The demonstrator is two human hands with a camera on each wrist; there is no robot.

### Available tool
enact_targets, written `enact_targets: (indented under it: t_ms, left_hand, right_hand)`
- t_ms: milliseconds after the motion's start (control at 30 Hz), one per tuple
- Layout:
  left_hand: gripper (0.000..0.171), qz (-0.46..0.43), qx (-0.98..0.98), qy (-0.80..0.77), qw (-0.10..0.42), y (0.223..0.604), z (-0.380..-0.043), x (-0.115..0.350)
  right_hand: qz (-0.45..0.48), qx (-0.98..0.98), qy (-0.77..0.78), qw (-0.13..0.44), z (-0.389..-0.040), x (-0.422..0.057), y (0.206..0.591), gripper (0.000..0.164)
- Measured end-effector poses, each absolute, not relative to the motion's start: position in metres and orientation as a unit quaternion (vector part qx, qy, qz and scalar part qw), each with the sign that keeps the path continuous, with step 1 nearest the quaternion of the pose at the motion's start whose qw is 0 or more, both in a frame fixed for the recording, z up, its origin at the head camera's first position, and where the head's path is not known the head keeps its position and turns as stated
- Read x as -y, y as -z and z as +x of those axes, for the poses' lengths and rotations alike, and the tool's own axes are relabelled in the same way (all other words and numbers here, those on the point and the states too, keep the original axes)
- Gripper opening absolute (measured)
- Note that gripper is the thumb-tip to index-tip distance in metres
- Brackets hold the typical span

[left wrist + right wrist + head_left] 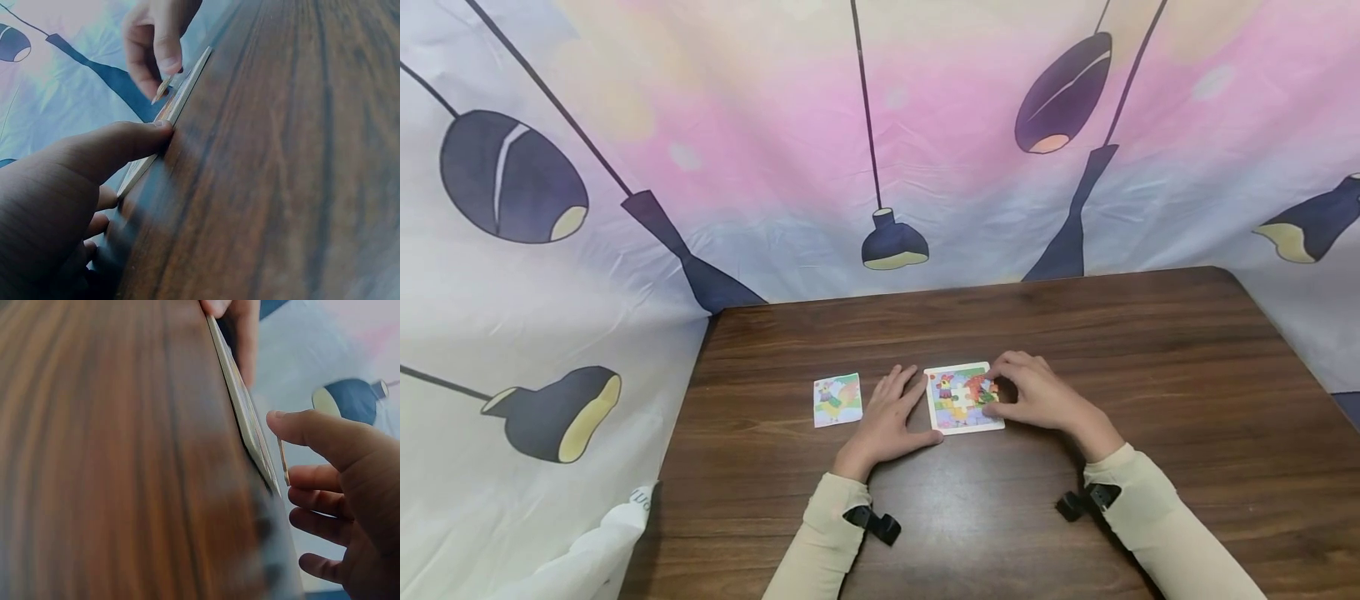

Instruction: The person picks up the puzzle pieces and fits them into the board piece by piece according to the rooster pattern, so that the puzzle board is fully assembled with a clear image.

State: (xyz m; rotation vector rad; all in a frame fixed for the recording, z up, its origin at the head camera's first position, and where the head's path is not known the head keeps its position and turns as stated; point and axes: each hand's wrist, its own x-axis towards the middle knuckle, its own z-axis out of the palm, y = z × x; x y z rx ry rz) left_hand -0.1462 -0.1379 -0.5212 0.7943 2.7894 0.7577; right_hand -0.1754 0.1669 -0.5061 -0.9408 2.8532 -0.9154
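Observation:
A square jigsaw puzzle in a white-rimmed tray (973, 431) lies on the table, showing a colourful picture with a pale gap near its middle. My left hand (886, 427) rests along the tray's left side, fingers extended. Its thumb (134, 140) touches the tray's near edge in the left wrist view. Over the tray's right side, my right hand (1047, 400) pinches a thin puzzle piece (282, 459) between thumb and fingers. In the right wrist view this piece is tilted on edge, slightly apart from the tray. The picture on its face cannot be made out.
A square picture card (838, 402) with a similar bird design lies left of my left hand. The brown wooden table (1150, 350) meets a cloth backdrop (775, 167) printed with lamps at its back and left. White fabric (602, 542) hangs beside the left edge.

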Motion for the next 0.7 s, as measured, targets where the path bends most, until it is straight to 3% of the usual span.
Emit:
enact_targets:
  t_ms: [200,700]
  left_hand:
    - [0.093,0.261,-0.928,-0.255,0.076,0.522,-0.146,0.138]
    - [0.092,0.269,-0.924,-0.263,0.066,0.524,-0.146,0.14]
  right_hand:
    - [-0.327,-0.897,0.298,0.009,-0.178,-0.144,0.505,0.038]
    - [-0.336,-0.897,0.288,0.024,-0.183,-0.129,0.506,0.042]
